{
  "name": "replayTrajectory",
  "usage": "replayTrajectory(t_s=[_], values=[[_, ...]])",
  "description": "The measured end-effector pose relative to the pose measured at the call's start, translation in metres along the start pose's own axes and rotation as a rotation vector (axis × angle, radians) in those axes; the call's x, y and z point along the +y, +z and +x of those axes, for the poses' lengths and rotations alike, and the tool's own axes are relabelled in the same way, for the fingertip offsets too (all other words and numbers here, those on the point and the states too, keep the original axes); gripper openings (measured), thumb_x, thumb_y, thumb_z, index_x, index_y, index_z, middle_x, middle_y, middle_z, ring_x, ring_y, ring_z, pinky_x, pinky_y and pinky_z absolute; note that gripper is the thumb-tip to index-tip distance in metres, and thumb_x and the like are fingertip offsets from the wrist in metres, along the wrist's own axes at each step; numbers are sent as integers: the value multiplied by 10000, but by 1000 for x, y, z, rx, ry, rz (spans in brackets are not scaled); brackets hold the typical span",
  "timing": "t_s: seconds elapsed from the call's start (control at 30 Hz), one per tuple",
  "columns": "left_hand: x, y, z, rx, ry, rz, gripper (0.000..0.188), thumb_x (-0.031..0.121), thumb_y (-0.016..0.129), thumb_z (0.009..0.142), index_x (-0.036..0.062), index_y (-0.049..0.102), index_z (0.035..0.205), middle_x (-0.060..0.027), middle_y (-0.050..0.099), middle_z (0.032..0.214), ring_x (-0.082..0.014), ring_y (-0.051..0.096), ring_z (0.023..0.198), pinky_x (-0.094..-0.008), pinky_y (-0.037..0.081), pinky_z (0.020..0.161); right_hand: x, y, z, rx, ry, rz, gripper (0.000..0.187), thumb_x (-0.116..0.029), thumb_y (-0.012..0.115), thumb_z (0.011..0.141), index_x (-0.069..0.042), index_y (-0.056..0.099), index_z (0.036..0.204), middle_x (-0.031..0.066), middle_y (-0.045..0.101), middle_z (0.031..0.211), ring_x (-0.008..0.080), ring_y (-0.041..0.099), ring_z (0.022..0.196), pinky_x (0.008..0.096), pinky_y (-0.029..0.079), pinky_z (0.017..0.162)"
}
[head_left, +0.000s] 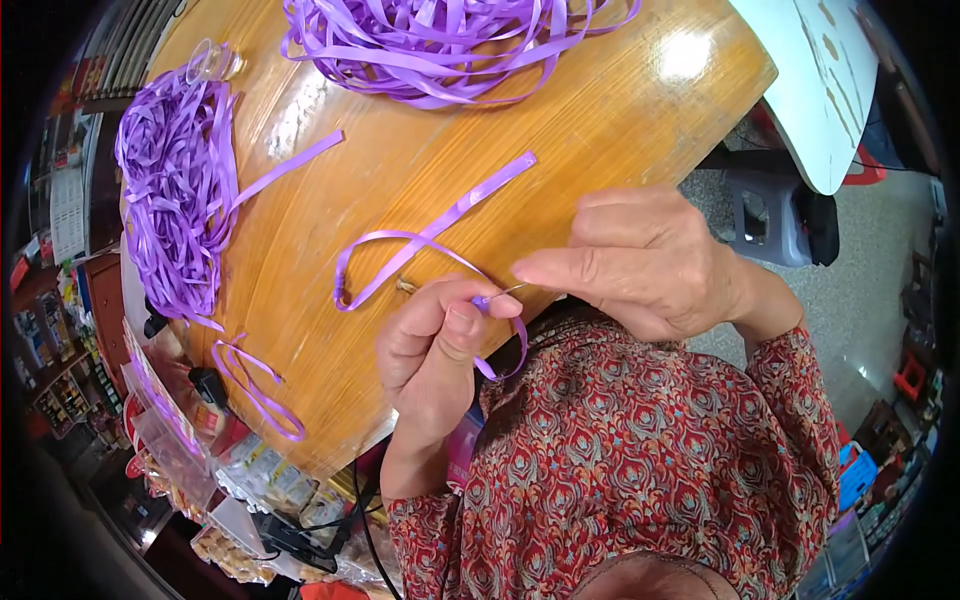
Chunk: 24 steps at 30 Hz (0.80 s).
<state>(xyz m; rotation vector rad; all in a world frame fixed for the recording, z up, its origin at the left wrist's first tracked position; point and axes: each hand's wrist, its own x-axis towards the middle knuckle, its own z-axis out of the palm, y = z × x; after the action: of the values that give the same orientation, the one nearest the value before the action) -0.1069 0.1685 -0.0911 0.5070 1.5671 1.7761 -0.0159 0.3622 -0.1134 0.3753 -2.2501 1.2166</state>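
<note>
Near the table's front edge, my left hand (436, 338) pinches a folded bit of purple ribbon (470, 200) between thumb and fingertips. A thin needle (508, 291) sticks out of the pinched ribbon. My right hand (645, 265) is closed at the needle's other end, index finger stretched along it and the other fingers curled; its thumb is mostly hidden. From the left hand the ribbon curls away over the table in a loop, its loose end pointing to the far right. A short piece of ribbon also hangs below the left fingers.
A large heap of purple ribbon (430, 45) lies at the far side of the wooden table (620, 130). Another bundle (175, 190) is at the left, beside a clear plastic cup (208, 62). One small ribbon piece (255, 390) rests near the left edge. A stool (765, 215) stands at the right.
</note>
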Motion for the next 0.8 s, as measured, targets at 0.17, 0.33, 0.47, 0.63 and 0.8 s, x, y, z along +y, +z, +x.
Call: replayTrajectory(t_s=[0.17, 0.33, 0.47, 0.63, 0.8], values=[[-1, -6, -3, -58, -72, -131, 252, 209, 523, 958, -21, 614, 1004, -88, 660, 915, -114, 564, 784, -252, 443, 717, -3, -3, -2, -22, 30, -16, 306, 14, 663, 702, 26, 664, 1008, 55, 453, 590, 195, 470, 490, 333, 342, 433], [0, 0, -3, -28, 19, -20, 198, 158, 552, 935, -24, 629, 944, -78, 664, 885, -105, 554, 703, -240, 427, 642, -4, -2, -1, -18, 15, -21, 305, 11, 663, 701, 22, 666, 1006, 52, 464, 591, 194, 482, 494, 325, 347, 434], [2, -4, -3, 4, 47, 200, 166, 120, 580, 909, -26, 638, 856, -67, 652, 806, -111, 551, 668, -242, 429, 611, -2, 1, -4, -5, -6, -2, 291, 5, 665, 707, 22, 670, 997, 56, 481, 599, 195, 488, 494, 321, 354, 434], [1, -6, -4, 13, -6, 160, 151, 94, 598, 893, -28, 633, 812, -63, 624, 734, -120, 551, 644, -242, 430, 594, 0, 0, -6, -52, 14, 71, 256, 10, 658, 727, 26, 674, 982, 63, 494, 606, 200, 488, 491, 324, 358, 436], [-3, 0, 0, 3, 105, 156, 125, 78, 602, 887, -33, 624, 832, -67, 609, 709, -121, 542, 611, -240, 420, 561, -1, -2, -4, -44, 14, 50, 254, 17, 650, 733, 28, 670, 985, 64, 492, 611, 203, 484, 492, 325, 357, 435]])
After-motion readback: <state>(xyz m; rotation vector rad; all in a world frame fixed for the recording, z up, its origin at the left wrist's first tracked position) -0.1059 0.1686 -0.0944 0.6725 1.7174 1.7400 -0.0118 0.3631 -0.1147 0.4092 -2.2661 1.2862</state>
